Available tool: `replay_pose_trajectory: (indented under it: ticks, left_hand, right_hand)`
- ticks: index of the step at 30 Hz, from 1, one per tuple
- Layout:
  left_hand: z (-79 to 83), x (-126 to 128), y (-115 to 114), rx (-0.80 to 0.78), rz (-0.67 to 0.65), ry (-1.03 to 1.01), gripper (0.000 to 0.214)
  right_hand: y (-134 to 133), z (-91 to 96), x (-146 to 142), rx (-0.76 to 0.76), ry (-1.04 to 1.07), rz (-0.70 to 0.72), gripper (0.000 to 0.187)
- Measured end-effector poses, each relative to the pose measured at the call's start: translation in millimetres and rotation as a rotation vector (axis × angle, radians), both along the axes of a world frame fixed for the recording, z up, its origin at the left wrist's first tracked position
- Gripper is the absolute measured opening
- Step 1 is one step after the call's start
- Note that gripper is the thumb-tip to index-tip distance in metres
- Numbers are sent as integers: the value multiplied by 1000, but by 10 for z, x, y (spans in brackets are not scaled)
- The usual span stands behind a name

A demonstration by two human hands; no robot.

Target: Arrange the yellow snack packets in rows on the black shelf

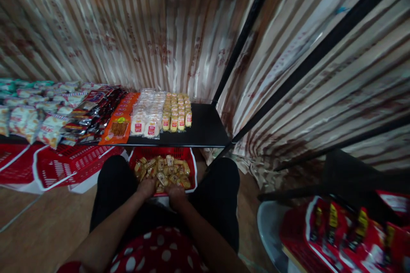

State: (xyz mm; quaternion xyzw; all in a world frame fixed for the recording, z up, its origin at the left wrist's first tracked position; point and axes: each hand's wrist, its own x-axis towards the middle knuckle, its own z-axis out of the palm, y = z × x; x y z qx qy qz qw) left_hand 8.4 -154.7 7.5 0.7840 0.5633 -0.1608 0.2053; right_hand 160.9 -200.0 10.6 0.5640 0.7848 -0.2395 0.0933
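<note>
A red basket with a white rim stands between the knees, full of small gold-wrapped snack packets. At its near left edge is my left hand, its fingers curled in among the packets. Beside it, at the near middle of the basket, my right hand is closed too, knuckles up against the packets. The fingertips of both hands are hidden, so what they grip does not show. Above the basket, yellow-wrapped packets stand in neat rows on a black shelf.
Left along the shelf lie clear-wrapped packets, an orange bag, dark packets and white bags. Another red basket sits below. Black posts slant up at right. Red bags fill a basket at lower right.
</note>
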Motion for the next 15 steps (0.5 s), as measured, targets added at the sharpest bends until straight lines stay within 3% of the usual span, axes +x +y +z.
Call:
replay_pose_trajectory:
  ticks: [15]
  left_hand:
    - [112,535,121,-7,-76,-9,47]
  right_hand:
    - [4,83,472,6,-73,-71,40]
